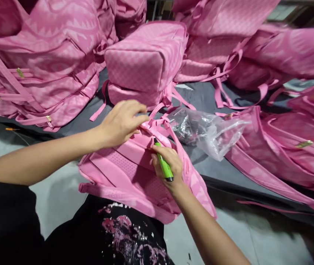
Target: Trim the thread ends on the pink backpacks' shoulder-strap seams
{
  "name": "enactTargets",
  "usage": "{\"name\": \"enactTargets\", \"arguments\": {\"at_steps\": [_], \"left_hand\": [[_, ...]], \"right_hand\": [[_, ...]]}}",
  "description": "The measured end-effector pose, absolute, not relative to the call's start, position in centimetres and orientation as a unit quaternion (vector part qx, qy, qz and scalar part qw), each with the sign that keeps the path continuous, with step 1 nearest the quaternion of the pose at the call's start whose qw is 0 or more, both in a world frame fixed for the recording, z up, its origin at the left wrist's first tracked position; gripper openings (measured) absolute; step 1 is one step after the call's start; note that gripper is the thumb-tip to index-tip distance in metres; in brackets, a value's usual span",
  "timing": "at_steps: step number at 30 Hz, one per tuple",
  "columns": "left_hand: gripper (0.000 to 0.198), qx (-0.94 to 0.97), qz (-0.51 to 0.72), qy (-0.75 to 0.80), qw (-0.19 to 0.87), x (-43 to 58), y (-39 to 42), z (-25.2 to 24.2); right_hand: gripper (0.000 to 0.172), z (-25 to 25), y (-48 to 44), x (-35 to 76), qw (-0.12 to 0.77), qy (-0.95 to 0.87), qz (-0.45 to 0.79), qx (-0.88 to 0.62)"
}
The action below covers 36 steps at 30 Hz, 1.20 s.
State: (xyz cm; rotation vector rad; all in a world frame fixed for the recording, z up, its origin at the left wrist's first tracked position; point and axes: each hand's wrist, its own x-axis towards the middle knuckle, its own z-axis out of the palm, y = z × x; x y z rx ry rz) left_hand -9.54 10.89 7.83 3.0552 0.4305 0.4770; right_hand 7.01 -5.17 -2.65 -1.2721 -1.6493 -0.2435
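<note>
A pink backpack (pixel 135 162) leans across my lap and the table's edge, its padded back panel and shoulder straps facing me. My left hand (pixel 125 121) is at its top edge, fingers curled over the fabric near the handle; the fingertips are partly hidden. My right hand (pixel 170 165) grips a green marker (pixel 164 163) with black ends. Its black tip points up towards the top of the backpack, close to the gathered straps; whether it touches the fabric cannot be told.
A clear plastic bag (pixel 215 134) with dark contents lies right of the backpack on the dark table (pixel 198 92). Other pink backpacks stand behind (pixel 135 70), at left (pixel 52 66) and at right (pixel 289 147), several with loose straps.
</note>
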Motion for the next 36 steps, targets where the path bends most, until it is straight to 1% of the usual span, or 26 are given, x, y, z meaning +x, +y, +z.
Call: {"name": "enactTargets", "arguments": {"at_steps": [1, 3, 4, 5, 7, 9, 10, 12, 14, 16, 18, 20, 23, 25, 30, 33, 36], "left_hand": [[0.047, 0.981, 0.15, 0.12, 0.006, -9.2, 11.5, 7.6], [0.07, 0.989, 0.08, 0.124, 0.022, -8.3, 12.4, 7.2], [0.075, 0.989, 0.034, 0.144, 0.023, -7.7, 12.6, 6.9], [0.075, 0.986, -0.006, 0.169, 0.016, -7.1, 12.8, 6.6], [0.069, 0.977, -0.048, 0.207, -0.008, -6.0, 13.0, 5.7], [0.066, 0.976, -0.051, 0.209, -0.019, -5.4, 13.3, 4.7], [0.07, 0.979, -0.041, 0.199, -0.02, -5.3, 13.5, 4.3], [0.088, 0.986, -0.01, 0.167, -0.025, -5.3, 13.7, 3.6], [0.11, 0.991, 0.02, 0.128, -0.039, -5.5, 13.6, 3.2], [0.12, 0.993, 0.037, 0.098, -0.057, -5.5, 13.3, 3.0], [0.116, 0.993, 0.041, 0.085, -0.07, -5.3, 12.8, 3.0], [0.108, 0.994, 0.045, 0.069, -0.077, -5.0, 12.5, 2.9], [0.099, 0.994, 0.049, 0.042, -0.086, -4.6, 12.3, 2.5], [0.098, 0.994, 0.043, 0.04, -0.09, -4.3, 12.3, 2.2], [0.106, 0.996, 0.016, 0.068, -0.059, -4.0, 12.4, 2.0], [0.099, 0.996, 0.018, 0.073, -0.041, -4.1, 12.4, 1.9], [0.09, 0.995, 0.031, 0.078, -0.047, -4.2, 12.5, 1.6]], "right_hand": [[0.035, -2.9, -5.2, 6.6, 0.497, -0.677, -0.112, -0.531], [0.034, -2.8, -5.5, 5.6, 0.494, -0.667, -0.111, -0.546], [0.031, -2.6, -5.8, 5.0, 0.493, -0.663, -0.095, -0.555], [0.027, -2.5, -6.0, 4.6, 0.491, -0.662, -0.073, -0.562], [0.021, -2.4, -6.6, 4.1, 0.483, -0.672, -0.035, -0.56], [0.022, -2.6, -6.9, 4.4, 0.464, -0.691, -0.014, -0.554], [0.024, -2.9, -6.9, 4.8, 0.457, -0.696, -0.005, -0.554], [0.028, -3.4, -6.8, 5.8, 0.46, -0.686, 0.027, -0.563], [0.034, -4.0, -6.5, 6.5, 0.489, -0.647, 0.067, -0.581], [0.039, -4.6, -6.3, 6.8, 0.541, -0.589, 0.11, -0.59], [0.041, -5.0, -6.2, 6.7, 0.581, -0.548, 0.141, -0.585], [0.036, -5.1, -6.2, 6.7, 0.583, -0.55, 0.135, -0.583], [0.032, -4.3, -6.0, 7.4, 0.52, -0.612, 0.081, -0.591], [0.029, -3.4, -5.7, 8.0, 0.475, -0.652, 0.079, -0.586], [0.02, -1.3, -4.9, 9.2, 0.419, -0.686, 0.129, -0.58], [0.019, -0.3, -4.5, 9.6, 0.38, -0.69, 0.152, -0.598], [0.021, 0.9, -4.0, 10.5, 0.336, -0.699, 0.206, -0.596]]}}
